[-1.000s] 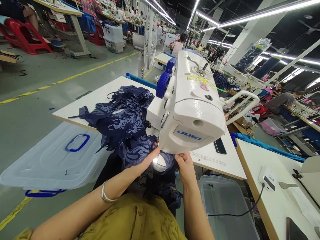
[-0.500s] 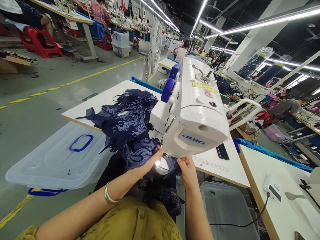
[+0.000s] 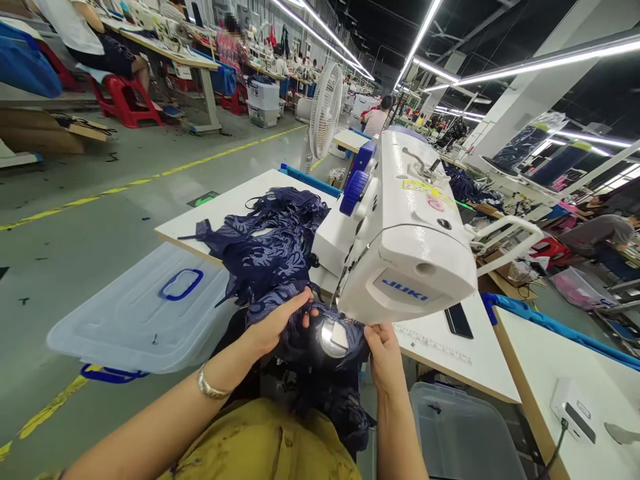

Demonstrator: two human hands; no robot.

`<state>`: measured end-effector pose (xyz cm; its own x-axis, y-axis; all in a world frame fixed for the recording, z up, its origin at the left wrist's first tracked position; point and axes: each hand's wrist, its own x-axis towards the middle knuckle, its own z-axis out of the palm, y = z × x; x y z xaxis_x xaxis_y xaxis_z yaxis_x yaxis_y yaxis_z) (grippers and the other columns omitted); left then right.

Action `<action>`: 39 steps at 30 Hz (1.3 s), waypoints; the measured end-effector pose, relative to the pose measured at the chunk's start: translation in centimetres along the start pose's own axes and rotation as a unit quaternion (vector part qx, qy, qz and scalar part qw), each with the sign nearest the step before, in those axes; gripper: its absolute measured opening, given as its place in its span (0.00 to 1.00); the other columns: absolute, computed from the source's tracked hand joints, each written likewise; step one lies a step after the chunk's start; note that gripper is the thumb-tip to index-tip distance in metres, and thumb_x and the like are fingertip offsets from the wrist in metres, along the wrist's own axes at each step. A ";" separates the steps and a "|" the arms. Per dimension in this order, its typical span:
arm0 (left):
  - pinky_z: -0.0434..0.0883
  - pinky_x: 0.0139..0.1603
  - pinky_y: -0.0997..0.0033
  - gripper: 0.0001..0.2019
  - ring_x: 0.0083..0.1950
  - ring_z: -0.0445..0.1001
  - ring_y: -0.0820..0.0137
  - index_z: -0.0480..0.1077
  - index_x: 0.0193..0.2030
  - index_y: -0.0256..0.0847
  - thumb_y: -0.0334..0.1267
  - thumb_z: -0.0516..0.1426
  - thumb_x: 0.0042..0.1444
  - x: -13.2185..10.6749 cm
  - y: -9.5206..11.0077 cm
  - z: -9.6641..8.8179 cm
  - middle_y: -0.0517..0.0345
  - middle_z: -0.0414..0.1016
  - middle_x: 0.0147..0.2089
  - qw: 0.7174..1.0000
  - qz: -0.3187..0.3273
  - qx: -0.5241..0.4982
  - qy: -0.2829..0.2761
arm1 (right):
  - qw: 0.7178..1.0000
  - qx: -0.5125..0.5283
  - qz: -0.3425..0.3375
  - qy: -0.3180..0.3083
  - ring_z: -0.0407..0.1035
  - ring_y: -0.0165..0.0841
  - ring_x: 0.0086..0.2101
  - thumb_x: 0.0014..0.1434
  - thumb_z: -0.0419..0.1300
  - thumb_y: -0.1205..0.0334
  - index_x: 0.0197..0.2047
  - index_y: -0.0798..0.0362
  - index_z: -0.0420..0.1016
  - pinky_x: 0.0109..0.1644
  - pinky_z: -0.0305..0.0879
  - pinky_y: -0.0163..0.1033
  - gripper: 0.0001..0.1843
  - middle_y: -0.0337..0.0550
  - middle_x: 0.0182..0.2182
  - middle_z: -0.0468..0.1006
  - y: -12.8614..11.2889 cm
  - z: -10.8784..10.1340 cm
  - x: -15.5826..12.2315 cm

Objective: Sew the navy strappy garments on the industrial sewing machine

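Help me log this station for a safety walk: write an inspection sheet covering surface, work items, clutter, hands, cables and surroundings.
Surface: white tabletop, with ruler markings.
Work items: navy fabric heaped left of the white sewing machine and reaching below its head.
Clutter: dark phone on the tabletop; dark scraps on the floor.
Hands: left hand touches the fabric; right hand pinches it.
Cables: black cable plugged into a white device on the neighbouring table.
Surroundings: fan, red stool, lidded bin, seated people.
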<state>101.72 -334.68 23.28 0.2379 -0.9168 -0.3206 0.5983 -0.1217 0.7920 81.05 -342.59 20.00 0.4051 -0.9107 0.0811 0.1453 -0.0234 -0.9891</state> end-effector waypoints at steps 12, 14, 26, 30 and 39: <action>0.67 0.27 0.74 0.20 0.18 0.62 0.75 0.71 0.47 0.35 0.47 0.50 0.56 -0.7 -0.1 -2.7 0.55 0.77 0.24 0.994 0.077 0.078 -0.018 | 1.000 -0.023 -0.001 -0.015 0.69 0.37 0.53 0.59 0.61 0.53 0.55 0.47 0.68 0.63 0.57 0.46 0.22 0.44 0.50 0.77 0.2 0.4 -0.3; 0.67 0.26 0.74 0.20 0.17 0.61 0.76 0.71 0.47 0.35 0.47 0.51 0.56 -0.8 -0.2 -2.8 0.56 0.77 0.24 0.991 0.085 0.100 -0.013 | 1.000 -0.024 -0.003 -0.017 0.68 0.37 0.54 0.59 0.61 0.53 0.56 0.47 0.68 0.63 0.57 0.46 0.22 0.44 0.51 0.76 0.2 0.5 -0.3; 0.75 0.50 0.58 0.15 0.41 0.79 0.62 0.75 0.45 0.40 0.45 0.60 0.54 -1.5 -0.6 -2.8 0.54 0.81 0.38 0.987 0.120 0.105 -0.020 | 0.998 -0.066 -0.019 0.000 0.69 0.33 0.43 0.59 0.60 0.53 0.43 0.50 0.70 0.52 0.63 0.39 0.12 0.42 0.39 0.76 -0.2 0.4 -0.9; 0.66 0.63 0.57 0.15 0.54 0.75 0.59 0.76 0.45 0.42 0.46 0.61 0.53 -1.3 -0.6 -3.1 0.53 0.80 0.48 0.990 0.117 0.066 -0.052 | 0.995 -0.090 -0.031 0.007 0.60 0.26 0.28 0.59 0.60 0.55 0.35 0.50 0.67 0.33 0.59 0.32 0.09 0.35 0.28 0.66 -0.4 0.3 -2.3; 0.64 0.64 0.57 0.27 0.62 0.69 0.58 0.71 0.55 0.47 0.31 0.60 0.45 -2.1 0.7 -4.3 0.57 0.74 0.58 0.990 0.059 -0.058 -0.115 | 0.965 -0.164 0.006 -0.207 0.54 0.27 0.24 0.62 0.56 0.53 0.33 0.50 0.68 0.29 0.51 0.33 0.10 0.34 0.23 0.61 -1.8 -6.2 -7.6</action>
<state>104.91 -331.26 22.30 0.1382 -0.9862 -0.0916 0.6639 0.0236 0.7475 72.12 -338.15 20.42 0.7399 -0.6712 0.0447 -0.1276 -0.2053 -0.9704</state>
